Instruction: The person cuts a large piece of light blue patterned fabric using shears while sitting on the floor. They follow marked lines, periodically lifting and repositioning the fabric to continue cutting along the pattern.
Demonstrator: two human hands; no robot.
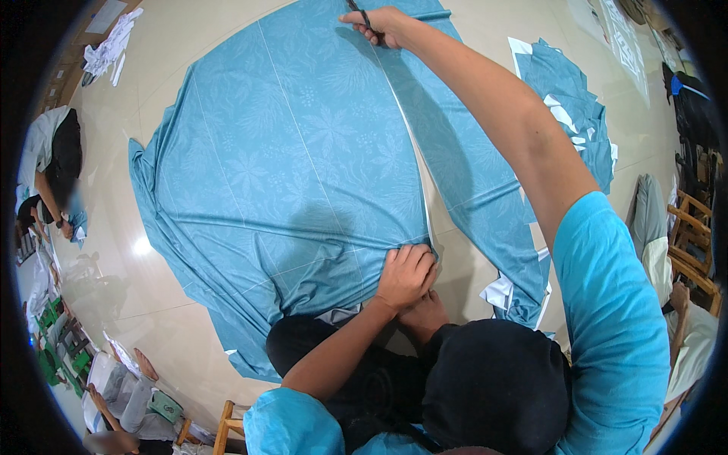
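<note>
My right hand (383, 29), at the top of the view, is closed on black scissors (359, 13) at the far end of a long cut. A large teal cloth (280, 152) with pale leaf patterns and thin white lines spreads over the floor. My left hand (406, 274) grips the near edge of this cloth beside the cut, fingers curled over it, just above my bare foot (425, 318). Right of the cut lies a narrower strip of the same cloth (493, 220), its white underside showing at the folded lower end.
Teal offcuts (557, 76) lie at upper right on the tiled floor (136, 296). Other people work at left (53, 155), lower left (129, 394) and right (690, 341). A wooden chair (690, 235) stands at right; white scraps (114, 42) lie at upper left.
</note>
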